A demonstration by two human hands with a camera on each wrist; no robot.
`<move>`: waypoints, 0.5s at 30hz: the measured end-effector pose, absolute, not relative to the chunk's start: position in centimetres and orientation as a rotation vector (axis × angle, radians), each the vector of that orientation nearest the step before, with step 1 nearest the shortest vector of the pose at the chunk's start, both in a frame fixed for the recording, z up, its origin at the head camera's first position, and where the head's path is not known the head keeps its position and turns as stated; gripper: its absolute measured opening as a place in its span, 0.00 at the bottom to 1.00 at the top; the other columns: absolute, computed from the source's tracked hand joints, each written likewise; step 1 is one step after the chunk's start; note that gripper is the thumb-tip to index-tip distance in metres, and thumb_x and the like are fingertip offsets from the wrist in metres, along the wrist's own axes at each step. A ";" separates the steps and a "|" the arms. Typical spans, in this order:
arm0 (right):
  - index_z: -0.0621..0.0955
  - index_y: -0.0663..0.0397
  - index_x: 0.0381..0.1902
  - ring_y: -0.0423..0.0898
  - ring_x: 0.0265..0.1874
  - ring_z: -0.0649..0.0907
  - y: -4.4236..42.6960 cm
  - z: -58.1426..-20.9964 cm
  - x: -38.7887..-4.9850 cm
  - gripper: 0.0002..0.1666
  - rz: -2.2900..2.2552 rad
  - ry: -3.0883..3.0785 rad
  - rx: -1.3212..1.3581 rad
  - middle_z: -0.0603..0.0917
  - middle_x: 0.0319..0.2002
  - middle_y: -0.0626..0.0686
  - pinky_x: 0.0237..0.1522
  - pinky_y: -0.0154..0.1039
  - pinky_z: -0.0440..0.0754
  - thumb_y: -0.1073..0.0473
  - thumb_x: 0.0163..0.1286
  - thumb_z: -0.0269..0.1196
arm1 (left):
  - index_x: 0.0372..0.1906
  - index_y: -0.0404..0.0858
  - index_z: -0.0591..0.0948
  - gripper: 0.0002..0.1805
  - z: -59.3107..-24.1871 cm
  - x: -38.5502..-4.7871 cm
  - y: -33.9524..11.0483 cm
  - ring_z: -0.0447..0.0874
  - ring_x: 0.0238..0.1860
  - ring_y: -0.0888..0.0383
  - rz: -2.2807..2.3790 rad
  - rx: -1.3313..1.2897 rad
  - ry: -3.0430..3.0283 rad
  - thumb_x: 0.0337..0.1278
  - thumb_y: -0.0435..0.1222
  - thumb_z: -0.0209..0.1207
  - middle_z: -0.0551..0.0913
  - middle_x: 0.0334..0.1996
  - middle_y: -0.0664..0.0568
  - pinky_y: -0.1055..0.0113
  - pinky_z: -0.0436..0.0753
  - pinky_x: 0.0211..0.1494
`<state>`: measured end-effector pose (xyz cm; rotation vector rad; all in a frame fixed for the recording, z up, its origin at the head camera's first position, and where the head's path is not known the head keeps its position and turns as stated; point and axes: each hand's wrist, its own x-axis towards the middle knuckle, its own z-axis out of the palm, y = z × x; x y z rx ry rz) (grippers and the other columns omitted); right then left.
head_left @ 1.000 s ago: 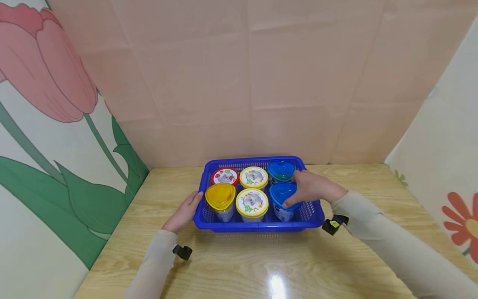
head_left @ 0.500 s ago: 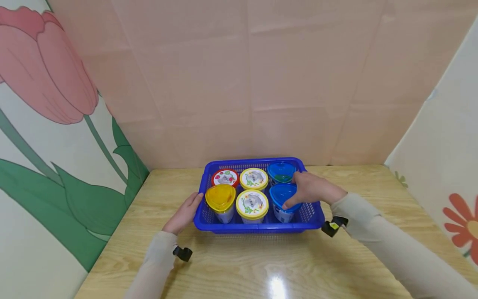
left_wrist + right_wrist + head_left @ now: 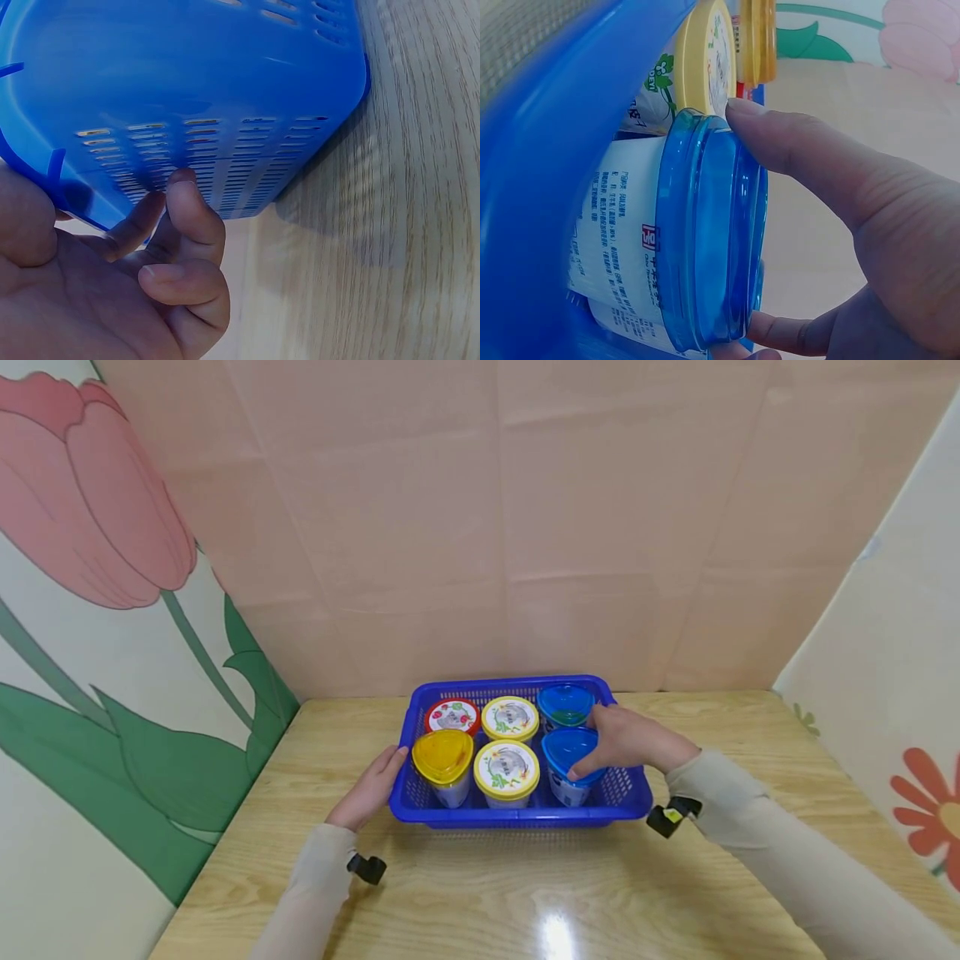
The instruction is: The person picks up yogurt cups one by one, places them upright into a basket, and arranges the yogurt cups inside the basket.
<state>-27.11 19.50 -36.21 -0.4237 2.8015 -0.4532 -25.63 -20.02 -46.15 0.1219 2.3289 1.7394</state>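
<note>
A blue plastic basket (image 3: 517, 814) stands on the table with lidded yogurt cups in two rows. My left hand (image 3: 369, 789) grips its left rim; in the left wrist view the curled fingers (image 3: 196, 214) touch the slotted side wall. My right hand (image 3: 637, 737) spans the blue-lidded yogurt cup (image 3: 568, 756) at the front right, thumb and fingers on the lid's edge. Behind that cup sits another blue-lidded cup (image 3: 566, 700). Two cups with yellow-rimmed printed lids, the front one (image 3: 507, 768) and the back one (image 3: 510, 717), fill the middle.
At the basket's left are a cup with a clear yellow lid (image 3: 443, 756) and a red-rimmed cup (image 3: 452, 715) behind it. The wooden table (image 3: 480, 885) extends in front and to both sides. A pinkish covering (image 3: 495, 527) rises behind, with painted walls left and right.
Hands, cups and basket keep their places. The head view has shifted very slightly.
</note>
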 end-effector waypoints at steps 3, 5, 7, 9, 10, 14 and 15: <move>0.72 0.70 0.60 0.58 0.49 0.80 19.6 -36.2 -27.0 0.61 -0.465 2.804 -0.416 0.80 0.52 0.65 0.50 0.58 0.82 0.28 0.44 0.76 | 0.71 0.32 0.63 0.32 -46.0 -25.5 -20.0 0.84 0.51 0.46 1.728 0.107 2.353 0.81 0.54 0.35 0.81 0.55 0.37 0.52 0.84 0.54; 0.73 0.70 0.60 0.57 0.49 0.80 19.6 -36.2 -26.8 0.61 -0.479 2.808 -0.411 0.80 0.52 0.64 0.50 0.57 0.82 0.28 0.44 0.76 | 0.68 0.33 0.67 0.31 -45.8 -25.4 -19.9 0.84 0.49 0.48 1.700 0.087 2.405 0.80 0.53 0.36 0.81 0.53 0.39 0.54 0.83 0.54; 0.72 0.70 0.60 0.58 0.49 0.79 19.6 -36.3 -26.7 0.61 -0.495 2.815 -0.402 0.79 0.52 0.65 0.50 0.58 0.82 0.28 0.44 0.76 | 0.64 0.34 0.69 0.29 -45.6 -25.3 -19.9 0.84 0.46 0.50 1.654 0.074 2.483 0.80 0.54 0.38 0.81 0.50 0.40 0.56 0.83 0.52; 0.72 0.70 0.61 0.59 0.51 0.79 19.6 -36.3 -26.6 0.62 -0.518 2.822 -0.389 0.78 0.54 0.65 0.50 0.59 0.82 0.27 0.44 0.76 | 0.60 0.35 0.70 0.27 -45.5 -25.3 -19.8 0.82 0.43 0.51 1.596 0.061 2.571 0.80 0.53 0.39 0.80 0.47 0.41 0.58 0.83 0.49; 0.71 0.70 0.62 0.59 0.51 0.79 19.7 -36.3 -26.6 0.63 -0.529 2.829 -0.382 0.78 0.54 0.66 0.50 0.59 0.81 0.27 0.44 0.75 | 0.59 0.35 0.71 0.26 -45.4 -25.3 -19.8 0.82 0.42 0.51 1.571 0.051 2.607 0.79 0.54 0.40 0.80 0.46 0.41 0.59 0.82 0.48; 0.68 0.70 0.65 0.63 0.53 0.79 20.2 -36.2 -26.3 0.65 -0.627 2.890 -0.380 0.77 0.56 0.69 0.50 0.60 0.81 0.24 0.47 0.72 | 0.60 0.36 0.71 0.27 -45.1 -25.2 -19.7 0.81 0.40 0.53 1.476 0.034 2.752 0.79 0.54 0.39 0.81 0.44 0.42 0.60 0.80 0.45; 0.66 0.69 0.67 0.64 0.53 0.79 20.5 -36.2 -26.3 0.66 -0.668 2.918 -0.388 0.76 0.57 0.69 0.50 0.60 0.81 0.23 0.48 0.71 | 0.60 0.36 0.71 0.27 -45.1 -25.1 -19.8 0.81 0.39 0.52 1.457 0.034 2.780 0.79 0.54 0.39 0.81 0.43 0.42 0.59 0.80 0.43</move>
